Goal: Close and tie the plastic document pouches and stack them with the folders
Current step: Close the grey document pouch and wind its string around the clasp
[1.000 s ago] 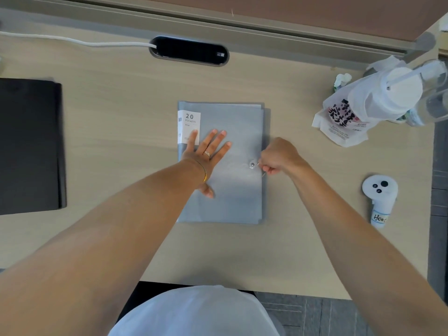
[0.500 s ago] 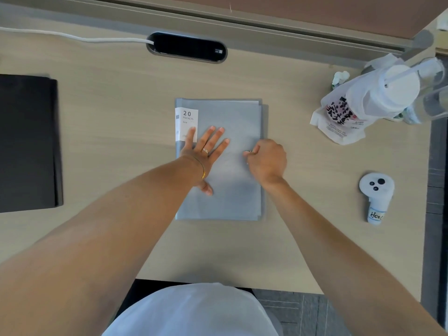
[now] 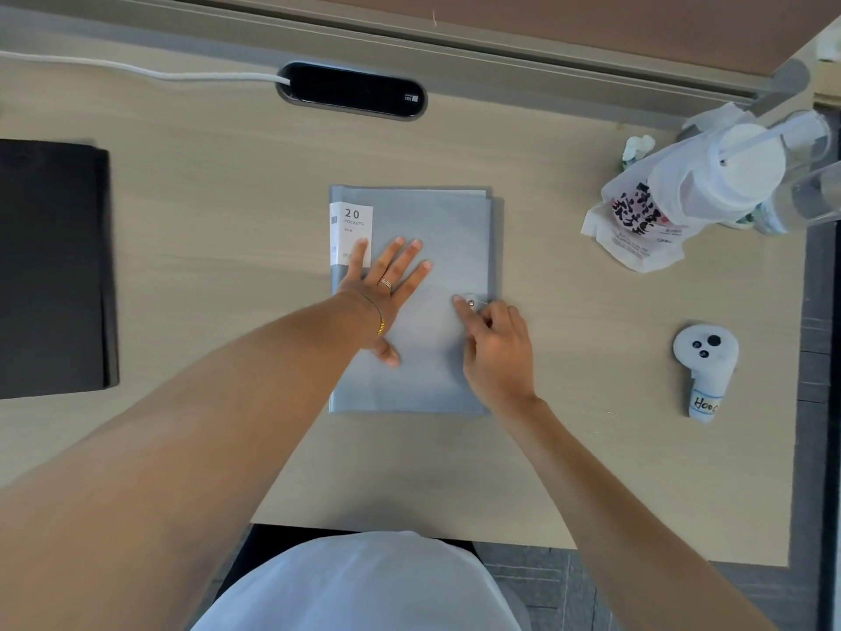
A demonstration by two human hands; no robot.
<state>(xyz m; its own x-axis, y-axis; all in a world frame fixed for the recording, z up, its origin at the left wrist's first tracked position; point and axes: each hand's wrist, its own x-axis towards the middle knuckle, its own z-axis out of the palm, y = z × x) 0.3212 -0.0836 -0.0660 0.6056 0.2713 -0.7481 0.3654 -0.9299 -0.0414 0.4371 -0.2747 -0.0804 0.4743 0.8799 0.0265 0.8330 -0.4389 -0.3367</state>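
Observation:
A grey translucent plastic pouch (image 3: 437,230) lies flat in the middle of the desk, on top of a grey folder with a white "20 POCKETS" label (image 3: 351,225). My left hand (image 3: 387,284) presses flat on the pouch's left half, fingers spread. My right hand (image 3: 496,343) is at the pouch's right edge, fingers curled and pinching the thin tie string beside the small round metal button (image 3: 471,303). The string itself is barely visible. A black folder (image 3: 50,266) rests at the desk's far left.
A white plastic bag with black lettering (image 3: 637,220) and a clear bottle (image 3: 801,193) crowd the back right corner. A white handheld controller (image 3: 704,366) lies at the right. A black cable port (image 3: 352,91) with a white cable sits at the back.
My right hand has circled the button: from its right, over it, and now below it. My left hand has stayed pressed on the pouch.

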